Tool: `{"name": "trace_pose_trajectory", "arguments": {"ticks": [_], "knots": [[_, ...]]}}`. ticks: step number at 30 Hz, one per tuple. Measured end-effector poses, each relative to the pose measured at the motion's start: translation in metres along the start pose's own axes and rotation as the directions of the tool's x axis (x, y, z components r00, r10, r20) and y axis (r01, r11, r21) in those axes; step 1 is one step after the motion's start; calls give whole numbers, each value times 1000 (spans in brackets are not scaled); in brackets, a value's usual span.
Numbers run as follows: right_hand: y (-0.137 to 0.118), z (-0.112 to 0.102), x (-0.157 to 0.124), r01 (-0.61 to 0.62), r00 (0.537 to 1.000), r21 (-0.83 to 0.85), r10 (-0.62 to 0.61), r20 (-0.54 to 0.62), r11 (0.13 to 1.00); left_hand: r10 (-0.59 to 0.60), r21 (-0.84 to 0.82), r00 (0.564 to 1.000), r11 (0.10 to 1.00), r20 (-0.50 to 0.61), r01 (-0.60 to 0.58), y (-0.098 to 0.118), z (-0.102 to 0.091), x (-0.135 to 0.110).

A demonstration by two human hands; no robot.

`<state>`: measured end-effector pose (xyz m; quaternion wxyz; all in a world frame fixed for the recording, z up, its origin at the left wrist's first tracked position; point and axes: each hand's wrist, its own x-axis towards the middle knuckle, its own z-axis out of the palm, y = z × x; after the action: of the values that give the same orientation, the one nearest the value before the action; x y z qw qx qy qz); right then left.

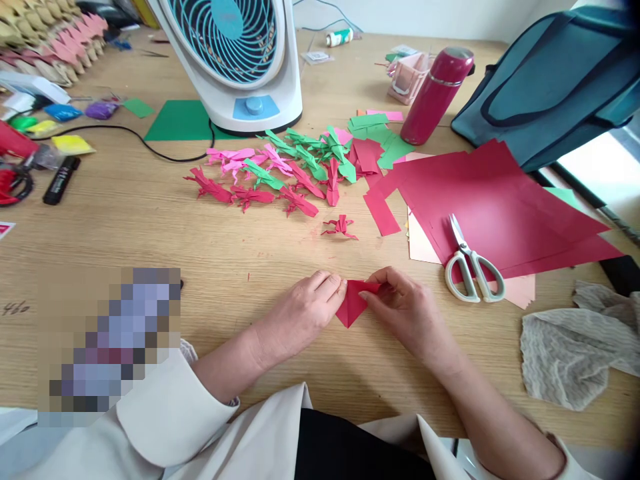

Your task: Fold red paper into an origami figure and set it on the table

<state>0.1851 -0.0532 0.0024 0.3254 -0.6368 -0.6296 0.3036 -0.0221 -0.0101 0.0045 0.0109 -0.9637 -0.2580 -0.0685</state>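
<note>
Between my two hands is a small piece of folded red paper (351,307), its lower end pointed toward me and a crease down its middle. My left hand (316,299) grips its left corner, fingers bent together over the edge. On the other side my right hand (403,303) pinches the right corner between thumb and fingers. Just beyond the paper lies a small red folded-paper figure (341,227) with thin legs. Farther back is a pile of similar figures in green (305,157), pink (235,160) and red (210,187).
White-handled scissors (473,267) rest by large red sheets (495,207) at the right, near a crumpled cloth (575,353). A red flask (435,100), a blue bag (555,80) and a fan (245,67) stand behind. A black marker (62,180) lies left; a blurred patch covers something nearer.
</note>
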Motion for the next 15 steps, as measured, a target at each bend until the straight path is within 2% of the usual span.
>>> {"name": "trace_pose_trajectory", "arguments": {"ticks": [7,15], "knots": [[-5,6,-3,219,976,-113,-216,41,969,-12,-21,999,1000,-48,11,0,4,0],[1,2,-1,454,889,-251,-414,195,855,-48,-47,999,998,-19,47,1,4,1]]}}
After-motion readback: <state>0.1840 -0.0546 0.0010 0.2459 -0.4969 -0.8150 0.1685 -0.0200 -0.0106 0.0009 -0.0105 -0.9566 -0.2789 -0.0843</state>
